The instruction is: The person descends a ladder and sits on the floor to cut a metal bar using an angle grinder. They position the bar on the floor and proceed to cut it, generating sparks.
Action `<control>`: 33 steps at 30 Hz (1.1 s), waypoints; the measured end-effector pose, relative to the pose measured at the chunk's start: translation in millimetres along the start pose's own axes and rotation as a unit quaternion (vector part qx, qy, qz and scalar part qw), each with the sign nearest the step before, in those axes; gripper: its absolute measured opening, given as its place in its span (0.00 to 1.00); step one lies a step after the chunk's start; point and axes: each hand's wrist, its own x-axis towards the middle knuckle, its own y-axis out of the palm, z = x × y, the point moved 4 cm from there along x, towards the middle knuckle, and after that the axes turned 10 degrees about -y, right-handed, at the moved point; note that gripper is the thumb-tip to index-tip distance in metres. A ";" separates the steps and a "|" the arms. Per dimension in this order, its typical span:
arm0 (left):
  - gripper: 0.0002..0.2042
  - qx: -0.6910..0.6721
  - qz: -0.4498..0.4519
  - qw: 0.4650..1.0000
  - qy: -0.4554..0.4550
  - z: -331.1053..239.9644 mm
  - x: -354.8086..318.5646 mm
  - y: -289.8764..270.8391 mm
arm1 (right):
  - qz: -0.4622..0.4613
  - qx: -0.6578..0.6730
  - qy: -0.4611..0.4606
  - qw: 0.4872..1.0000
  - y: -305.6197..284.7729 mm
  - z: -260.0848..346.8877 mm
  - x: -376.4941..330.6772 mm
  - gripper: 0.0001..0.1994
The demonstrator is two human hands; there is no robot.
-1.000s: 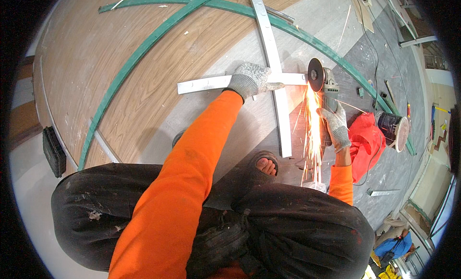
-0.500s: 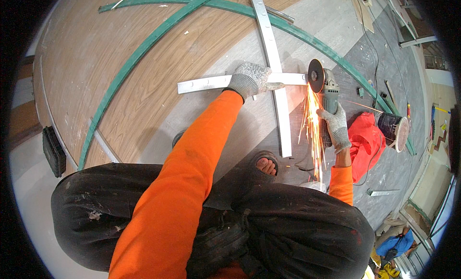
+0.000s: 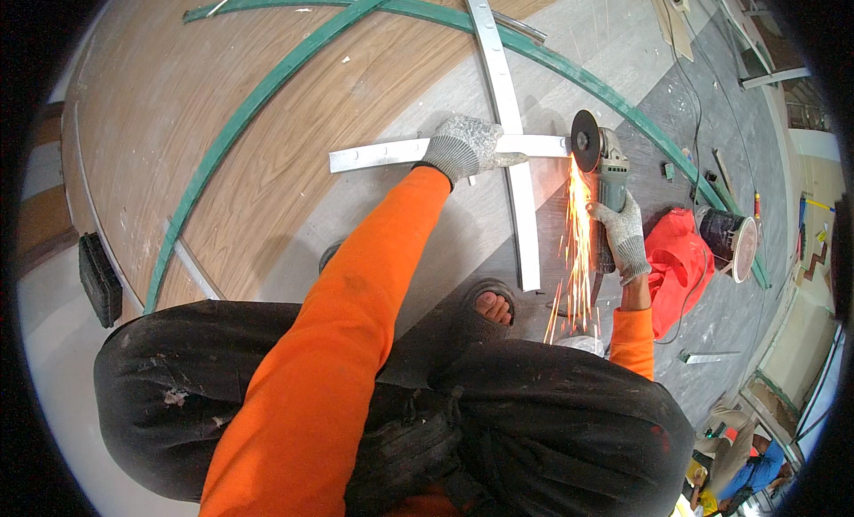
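Note:
My left hand (image 3: 464,148), in a grey knitted glove, is closed around a short white metal channel (image 3: 378,154) where it crosses over a longer white metal channel (image 3: 527,228) on the floor. In my right hand (image 3: 620,237), also gloved, is a running angle grinder (image 3: 612,174). Its dark disc (image 3: 584,141) meets the right end of the short channel. Orange sparks (image 3: 578,241) stream down from that contact toward my right knee and foot. The palm side of each hand is hidden.
Long green metal bars (image 3: 258,112) cross the floor beyond my hands. To the right are a red cloth (image 3: 678,268), a dark bucket (image 3: 722,235) and a power cord (image 3: 698,99). A black case (image 3: 100,279) stands at far left. Another person (image 3: 747,472) is at lower right.
Sparks have spread a little differently at the bottom. The person at lower right has shifted position. Both my hands, the grinder and the channels stay nearly in place.

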 end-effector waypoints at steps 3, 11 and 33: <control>0.37 0.008 -0.005 1.000 0.006 -1.7 -1.5 -2.2 | -0.009 0.020 -0.017 1.000 0.8 -3.5 0.3 0.24; 0.37 0.002 0.019 1.000 0.006 -4.7 -8.0 -10.7 | -0.004 0.046 0.002 0.999 4.9 12.1 -5.0 0.23; 0.36 0.016 0.011 1.000 0.000 -1.5 0.8 -0.6 | 0.003 0.023 -0.021 1.000 -0.7 -11.9 4.6 0.25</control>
